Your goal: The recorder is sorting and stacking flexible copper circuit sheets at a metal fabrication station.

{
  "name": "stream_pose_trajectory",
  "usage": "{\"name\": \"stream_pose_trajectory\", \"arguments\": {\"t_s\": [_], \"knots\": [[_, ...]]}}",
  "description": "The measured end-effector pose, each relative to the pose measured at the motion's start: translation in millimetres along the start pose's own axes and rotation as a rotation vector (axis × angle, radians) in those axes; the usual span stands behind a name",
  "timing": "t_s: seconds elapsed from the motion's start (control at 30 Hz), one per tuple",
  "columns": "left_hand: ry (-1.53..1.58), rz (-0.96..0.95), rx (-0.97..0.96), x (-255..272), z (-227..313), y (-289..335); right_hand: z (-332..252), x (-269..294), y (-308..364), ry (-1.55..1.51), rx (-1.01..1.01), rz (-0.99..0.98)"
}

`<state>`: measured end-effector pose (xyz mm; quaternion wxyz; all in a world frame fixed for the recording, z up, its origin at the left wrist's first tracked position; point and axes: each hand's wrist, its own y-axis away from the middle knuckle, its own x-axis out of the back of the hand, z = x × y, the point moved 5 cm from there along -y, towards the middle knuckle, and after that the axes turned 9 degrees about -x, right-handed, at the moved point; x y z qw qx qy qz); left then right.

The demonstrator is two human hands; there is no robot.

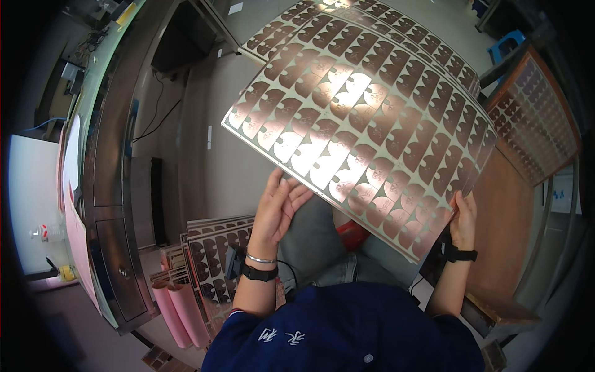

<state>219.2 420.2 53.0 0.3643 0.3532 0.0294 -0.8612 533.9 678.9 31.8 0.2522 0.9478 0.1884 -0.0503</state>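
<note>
A large, thin panel sheet is held up in front of me, tilted and shining under the light. Rows of copper-coloured shapes with rounded cut-ins cover its pale surface. My left hand is at its near left edge, fingertips meeting the edge from below and partly hidden by it. Near the right corner my right hand grips the sheet, with the thumb showing at the edge. More sheets of the same pattern lie beyond it, partly covered by the held one.
To the left stand a metal drawer cabinet and a light-topped bench. Patterned panels and pink rolls stand low beside my left arm. At right, another panel leans above a brown board. A blue stool is behind.
</note>
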Motion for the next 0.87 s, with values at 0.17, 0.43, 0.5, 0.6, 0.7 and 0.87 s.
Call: {"name": "stream_pose_trajectory", "arguments": {"t_s": [0.17,0.43,0.5,0.6,0.7,0.87], "knots": [[0.191,0.076,-0.091,2.2,4.6,-26.3,-0.3,11.4,-6.0,-0.05,0.064,-0.024],[0.207,0.169,-0.149,4.2,-2.3,-52.8,1.8,7.3,-16.9,-0.364,-0.123,0.145],[0.17,0.184,-0.153,-1.9,-0.7,-55.5,-5.2,-7.2,-11.1,-0.326,-0.142,0.199],[0.137,0.147,-0.152,1.0,-4.9,-66.3,-12.0,-22.0,-14.3,-0.131,-0.145,0.318],[0.153,0.152,-0.106,1.3,-6.2,-73.0,-8.5,-27.3,-17.6,0.04,-0.148,0.233],[0.225,0.137,-0.213,11.9,-18.7,-92.2,-10.0,-23.8,-31.7,0.141,-0.179,0.194]]}}
